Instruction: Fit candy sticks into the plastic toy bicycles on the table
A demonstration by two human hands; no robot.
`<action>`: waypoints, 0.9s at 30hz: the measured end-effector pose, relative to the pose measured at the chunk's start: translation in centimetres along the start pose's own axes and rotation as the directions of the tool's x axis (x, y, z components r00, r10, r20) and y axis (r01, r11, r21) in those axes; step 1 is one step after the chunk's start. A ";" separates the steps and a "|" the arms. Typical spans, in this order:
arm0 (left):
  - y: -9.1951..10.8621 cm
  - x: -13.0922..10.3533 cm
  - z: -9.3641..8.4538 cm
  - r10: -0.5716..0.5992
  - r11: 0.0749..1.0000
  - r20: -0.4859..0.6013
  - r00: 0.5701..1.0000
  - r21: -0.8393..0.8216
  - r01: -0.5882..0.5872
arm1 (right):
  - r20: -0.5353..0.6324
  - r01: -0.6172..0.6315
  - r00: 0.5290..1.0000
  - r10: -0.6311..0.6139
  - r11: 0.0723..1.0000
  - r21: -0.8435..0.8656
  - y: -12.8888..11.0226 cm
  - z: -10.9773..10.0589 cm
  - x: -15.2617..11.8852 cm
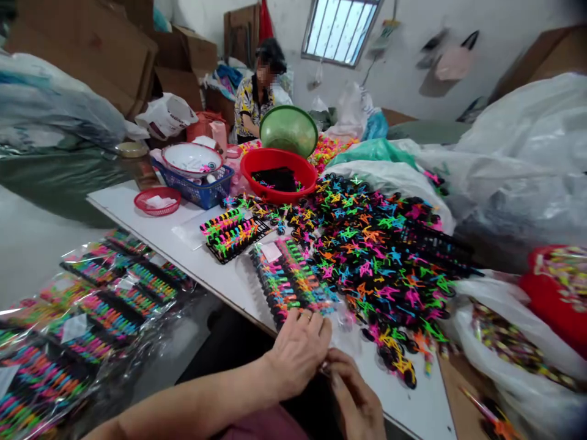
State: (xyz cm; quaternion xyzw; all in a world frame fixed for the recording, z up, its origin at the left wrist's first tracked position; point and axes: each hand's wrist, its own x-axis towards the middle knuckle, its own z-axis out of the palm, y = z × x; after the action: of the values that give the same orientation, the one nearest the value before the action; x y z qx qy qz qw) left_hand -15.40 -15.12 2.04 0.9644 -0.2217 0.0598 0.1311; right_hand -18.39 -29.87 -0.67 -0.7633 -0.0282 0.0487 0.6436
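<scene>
On the near edge of the white table lies a clear plastic bag (293,278) packed with rows of small bright toy bicycles and a white paper slip. My left hand (300,342) is closed over its near end, fingers curled on the plastic. Just below and to the right, my right hand (355,394) is closed, thumb and fingers pinched together at the loose end of the bag; the exact spot between the fingertips is partly hidden. Beside the bag spreads a large pile of loose toy bicycles (367,244). A black rack (233,235) filled with toy bicycles stands beyond it.
A red basin (279,192), green basin (288,131), blue basket (197,186) and small red basket (157,201) stand farther back. Filled bags (114,293) lie at lower left. A co-worker (257,98) sits across the table. Large plastic sacks (527,165) crowd the right.
</scene>
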 end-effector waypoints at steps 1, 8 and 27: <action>-0.2 0.2 0.3 0.020 1.000 -0.001 1.000 0.004 -0.020 | -0.057 -0.045 0.997 0.045 0.999 -0.011 0.5 -0.1 -0.4; -2.4 -1.1 -1.4 -0.081 0.906 -0.174 0.981 -0.422 0.000 | -0.167 -0.197 0.950 0.266 0.918 0.344 1.4 1.8 1.5; -0.9 -4.0 -0.8 0.028 0.997 -0.024 0.999 -0.076 -0.030 | 0.239 0.333 0.926 -0.293 0.931 -0.149 0.5 0.4 -0.6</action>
State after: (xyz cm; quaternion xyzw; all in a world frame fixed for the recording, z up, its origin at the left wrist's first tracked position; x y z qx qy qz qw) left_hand -18.65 -12.44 1.92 0.9547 -0.2364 0.0640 0.1693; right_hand -19.05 -29.59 -1.19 -0.7962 -0.2232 0.0234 0.5620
